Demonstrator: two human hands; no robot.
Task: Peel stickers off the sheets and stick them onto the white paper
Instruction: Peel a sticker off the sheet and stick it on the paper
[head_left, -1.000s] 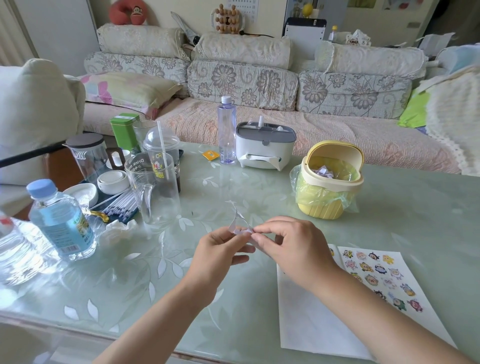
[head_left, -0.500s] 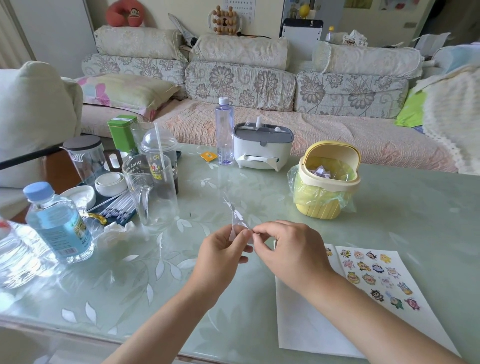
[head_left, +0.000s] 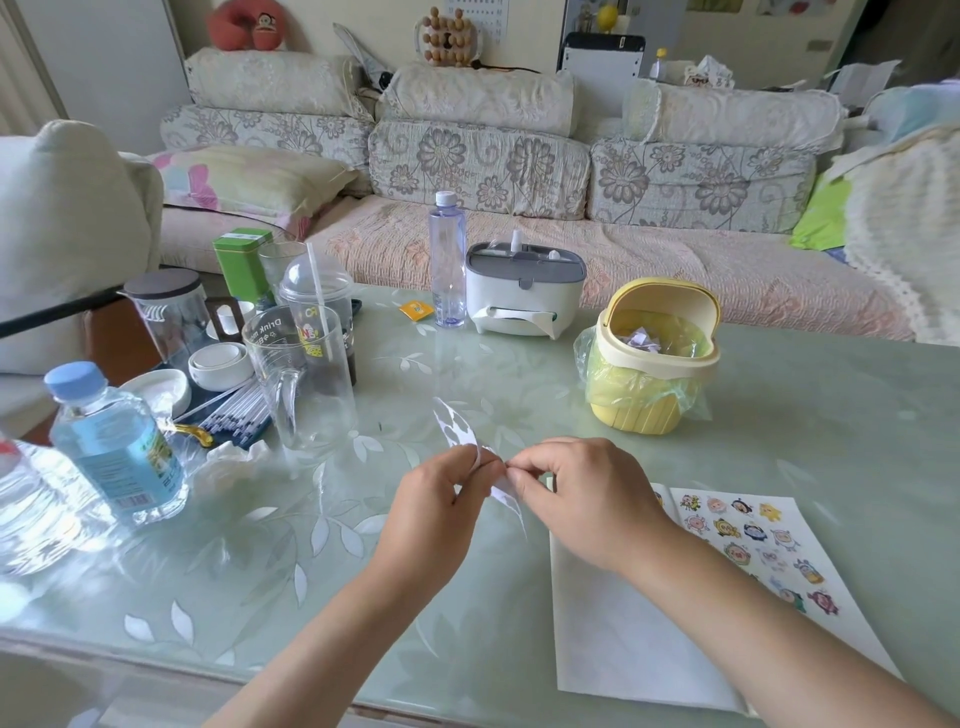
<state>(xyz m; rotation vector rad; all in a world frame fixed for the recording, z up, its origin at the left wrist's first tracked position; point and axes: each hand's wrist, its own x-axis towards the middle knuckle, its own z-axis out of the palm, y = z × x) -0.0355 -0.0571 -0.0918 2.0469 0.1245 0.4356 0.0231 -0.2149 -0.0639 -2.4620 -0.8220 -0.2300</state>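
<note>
White paper (head_left: 623, 629) on glass table (head_left: 805, 415)

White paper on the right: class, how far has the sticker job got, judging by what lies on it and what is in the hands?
Done: many cartoon stickers already cover the right part of the white paper. In hand: the left hand and right hand pinch a small, mostly clear sheet scrap above the table, apparently peeling. Left: the paper's left part is bare.

white paper (head_left: 623, 639) partly under right forearm, stickers (head_left: 748, 535) too small to identify
</note>
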